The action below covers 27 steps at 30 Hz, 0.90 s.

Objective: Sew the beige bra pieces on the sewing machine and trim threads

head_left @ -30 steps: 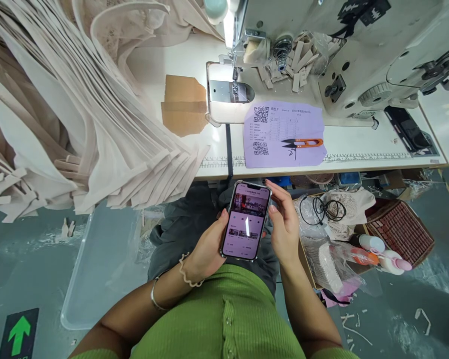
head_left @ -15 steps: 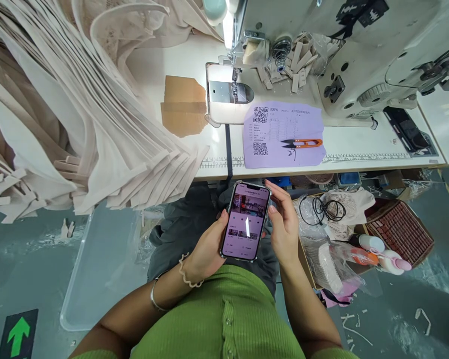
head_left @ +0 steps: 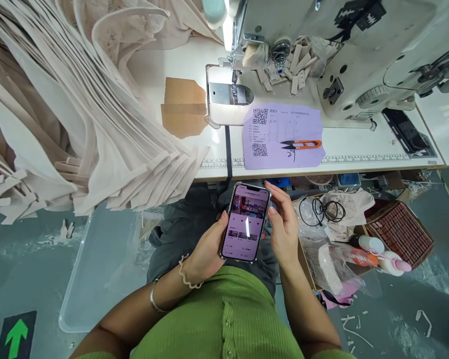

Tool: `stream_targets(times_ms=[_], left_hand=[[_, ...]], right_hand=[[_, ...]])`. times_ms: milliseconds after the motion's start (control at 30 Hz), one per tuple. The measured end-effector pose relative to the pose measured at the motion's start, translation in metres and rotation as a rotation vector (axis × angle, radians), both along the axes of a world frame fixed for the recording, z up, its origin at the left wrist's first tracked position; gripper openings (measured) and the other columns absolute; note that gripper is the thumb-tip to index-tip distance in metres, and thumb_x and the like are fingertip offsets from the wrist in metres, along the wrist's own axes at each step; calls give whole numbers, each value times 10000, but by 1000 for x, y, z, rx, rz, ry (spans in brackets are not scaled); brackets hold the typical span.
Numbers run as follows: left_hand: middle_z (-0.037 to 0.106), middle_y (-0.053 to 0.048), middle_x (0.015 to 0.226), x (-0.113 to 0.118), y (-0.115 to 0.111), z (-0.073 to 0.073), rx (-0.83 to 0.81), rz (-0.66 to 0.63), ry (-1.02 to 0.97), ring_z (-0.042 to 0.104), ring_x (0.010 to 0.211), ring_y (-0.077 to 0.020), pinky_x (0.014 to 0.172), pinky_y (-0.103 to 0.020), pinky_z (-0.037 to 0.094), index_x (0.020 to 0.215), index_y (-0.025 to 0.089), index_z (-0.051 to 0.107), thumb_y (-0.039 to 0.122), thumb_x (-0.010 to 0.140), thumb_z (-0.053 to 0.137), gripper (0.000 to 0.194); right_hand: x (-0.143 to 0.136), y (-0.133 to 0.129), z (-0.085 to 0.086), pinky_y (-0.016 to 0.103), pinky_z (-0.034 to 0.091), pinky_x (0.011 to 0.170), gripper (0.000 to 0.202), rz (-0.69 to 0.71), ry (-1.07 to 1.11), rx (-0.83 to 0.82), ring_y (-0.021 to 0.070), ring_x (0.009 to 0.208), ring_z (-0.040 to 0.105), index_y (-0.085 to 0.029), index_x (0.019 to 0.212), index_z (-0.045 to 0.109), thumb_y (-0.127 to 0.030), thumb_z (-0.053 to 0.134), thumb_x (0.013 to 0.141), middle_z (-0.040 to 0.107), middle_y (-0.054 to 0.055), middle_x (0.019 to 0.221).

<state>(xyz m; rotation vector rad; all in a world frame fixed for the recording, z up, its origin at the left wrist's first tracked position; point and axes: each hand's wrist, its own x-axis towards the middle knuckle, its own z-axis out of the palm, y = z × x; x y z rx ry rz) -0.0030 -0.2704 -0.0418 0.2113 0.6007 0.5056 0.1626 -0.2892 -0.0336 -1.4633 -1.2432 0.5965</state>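
A smartphone (head_left: pixel 246 224) in a clear case, its screen lit, is held upright over my lap. My left hand (head_left: pixel 208 249) is closed around its left edge, the thumb along the side. On the opposite edge, my right hand (head_left: pixel 285 224) grips the phone with fingers behind it and the thumb at the side. Beyond the phone, a purple printed card (head_left: pixel 283 127) lies on the sewing table, and orange-handled thread snips (head_left: pixel 302 144) rest on it. The sewing machine's needle area (head_left: pixel 235 89) is farther back.
Layered beige fabric pieces (head_left: pixel 142 164) hang over the table's left edge. Brown cardboard (head_left: pixel 183 107) lies beside the needle plate. At lower right stands a box of bottles, cable and plastic, with a brown woven basket (head_left: pixel 400 233). A clear plastic bin (head_left: pixel 75 284) sits on the floor at left.
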Motion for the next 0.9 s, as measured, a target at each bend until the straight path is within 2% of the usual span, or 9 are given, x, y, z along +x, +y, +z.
stream_targets(times_ms=[267,533,767,900], left_hand=[[737,-164,1155,0,0,-1,-2,18,-11,712,1038,-331,958,-511,528,1258,143,668,606,929,537,583],[733,-170,1161,-1,0,1,8,2,-1,697,1081,-346,975,-519,510,1290,138,652,599,946,509,593],[746,-159,1134,0,0,1,-10,13,-20,714,1038,-337,954,-491,531,1244,152,682,626,862,630,612],[740,-156,1153,1,-1,1,-15,22,-33,714,1047,-323,980,-484,521,1253,153,675,606,895,599,583]], right_hand=[[1,0,-1,519,406,1101,323,1,2,-7,233,1300,521,-289,1280,605,-283,495,976,590,63,1370],[0,0,2,503,421,1093,321,0,0,5,228,1300,520,-299,1283,601,-287,500,978,595,56,1361],[1,-1,2,501,405,1108,310,7,-3,0,226,1306,514,-296,1275,603,-280,493,985,587,49,1379],[1,-1,1,511,396,1114,313,7,3,-3,231,1308,513,-293,1278,599,-281,496,983,586,51,1380]])
